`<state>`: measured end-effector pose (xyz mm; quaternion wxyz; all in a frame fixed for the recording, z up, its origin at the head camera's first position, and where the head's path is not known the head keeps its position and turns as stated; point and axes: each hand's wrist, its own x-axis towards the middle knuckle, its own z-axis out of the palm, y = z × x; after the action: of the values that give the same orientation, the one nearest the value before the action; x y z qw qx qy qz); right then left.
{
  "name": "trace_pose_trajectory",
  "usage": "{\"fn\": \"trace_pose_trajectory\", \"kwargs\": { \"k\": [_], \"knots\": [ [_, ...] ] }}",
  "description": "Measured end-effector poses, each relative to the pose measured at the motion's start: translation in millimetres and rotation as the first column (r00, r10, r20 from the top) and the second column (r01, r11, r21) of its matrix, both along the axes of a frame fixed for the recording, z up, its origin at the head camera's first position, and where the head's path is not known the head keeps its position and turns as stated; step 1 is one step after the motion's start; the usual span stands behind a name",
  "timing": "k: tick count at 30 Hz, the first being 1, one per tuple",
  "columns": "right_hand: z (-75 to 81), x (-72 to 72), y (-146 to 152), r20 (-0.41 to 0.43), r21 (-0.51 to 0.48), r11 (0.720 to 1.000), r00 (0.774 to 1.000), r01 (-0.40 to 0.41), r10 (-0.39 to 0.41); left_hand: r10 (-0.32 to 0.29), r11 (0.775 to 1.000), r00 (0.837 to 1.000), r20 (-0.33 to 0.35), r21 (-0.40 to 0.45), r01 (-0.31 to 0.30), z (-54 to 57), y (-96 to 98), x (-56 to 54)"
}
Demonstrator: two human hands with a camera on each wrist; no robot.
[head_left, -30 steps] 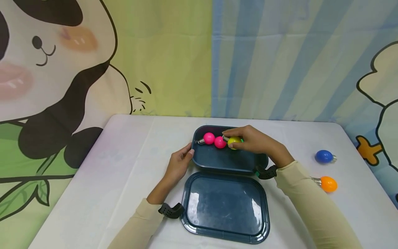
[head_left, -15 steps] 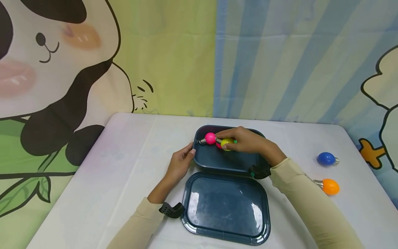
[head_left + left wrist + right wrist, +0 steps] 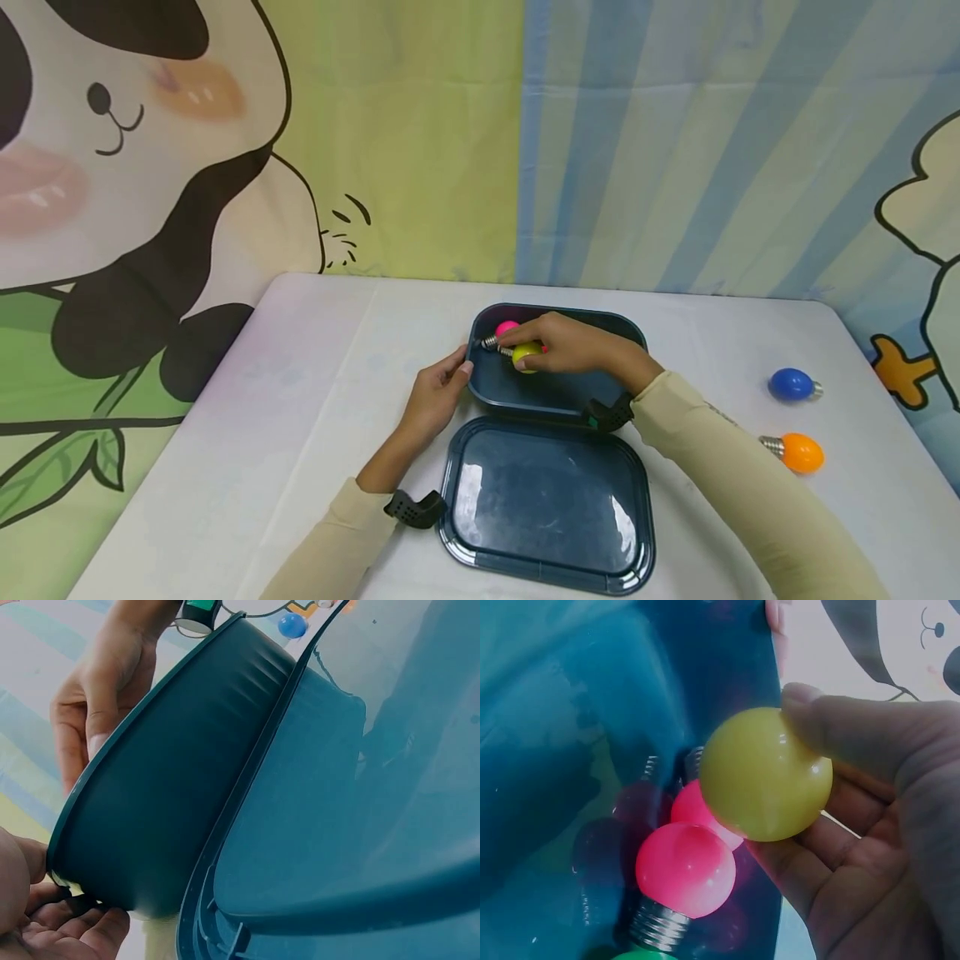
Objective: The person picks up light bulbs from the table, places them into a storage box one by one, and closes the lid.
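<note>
My right hand point(image 3: 573, 343) pinches a yellow light bulb point(image 3: 527, 358) between thumb and fingers, inside a dark blue plastic box point(image 3: 555, 396). The bulb's metal screw base points left in the head view. Two pink bulbs, one of them this nearer pink bulb point(image 3: 686, 870), lie in the box below the yellow one. A sliver of a green bulb point(image 3: 645, 955) shows at the bottom of the right wrist view. My left hand point(image 3: 431, 400) grips the box's left side, thumb at the rim and fingers against the outer wall. My right hand hides part of the box's contents in the head view.
The box's dark blue lid point(image 3: 547, 500) lies flat just in front of it. A blue bulb point(image 3: 791, 384) and an orange bulb point(image 3: 802, 453) lie on the white tabletop point(image 3: 315, 417) at the right. A printed cloth point(image 3: 435, 150) hangs behind the table.
My right hand has moved left within the box with the yellow bulb, now covering more of the pink bulbs. My left hand has kept its grip on the box.
</note>
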<state>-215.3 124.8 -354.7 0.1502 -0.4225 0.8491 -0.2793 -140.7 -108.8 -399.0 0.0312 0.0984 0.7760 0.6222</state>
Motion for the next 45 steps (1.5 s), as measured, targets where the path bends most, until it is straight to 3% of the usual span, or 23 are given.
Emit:
{"fn": "trace_pose_trajectory", "kwargs": {
  "k": [15,29,45],
  "knots": [
    [-1.8,-7.3,-7,0.074,0.055,0.998,0.997,-0.015,0.01,-0.02,1.0,0.999,-0.03,0.008,0.02,-4.4,4.3,-2.3],
    [-8.7,-15.6,-18,0.194,0.117,0.988,0.978,-0.104,0.08,-0.009,1.0,0.999,-0.031,0.011,0.009,-3.7,-0.5,0.6],
    [-9.2,-19.9,-26,0.238,0.14,0.979,0.964,-0.151,0.115,-0.02,1.0,0.999,-0.044,0.018,0.02,-5.4,0.0,-1.9]
  ]
}}
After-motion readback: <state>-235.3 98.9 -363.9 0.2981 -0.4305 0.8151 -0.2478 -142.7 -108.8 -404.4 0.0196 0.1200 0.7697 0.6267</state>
